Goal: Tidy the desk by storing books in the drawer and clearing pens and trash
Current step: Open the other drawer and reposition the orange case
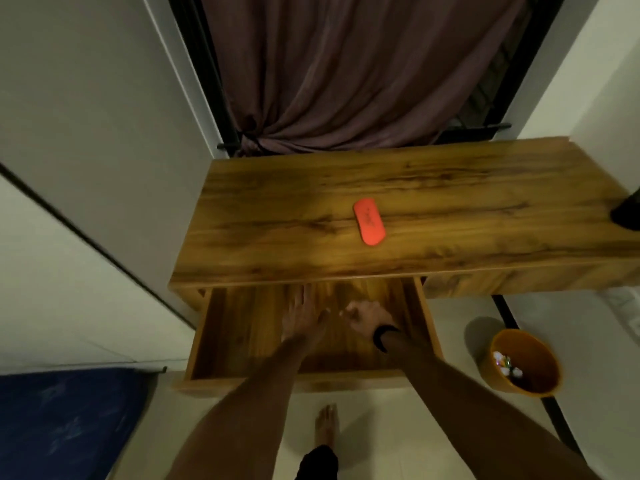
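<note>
Left hand (303,315) flat and open, right hand (367,318) loosely curled, both inside the open drawer (242,334)
Neither hand holds anything I can make out; no books show in the drawer. Beyond the hands, an orange case (369,221) lies alone on the surface (450,202); off right, a bin (526,362) holds trash. Likely next: withdraw, shut the drawer

Single head view, steeply down, close over desk (398,188) and open drawer (242,334).
</note>
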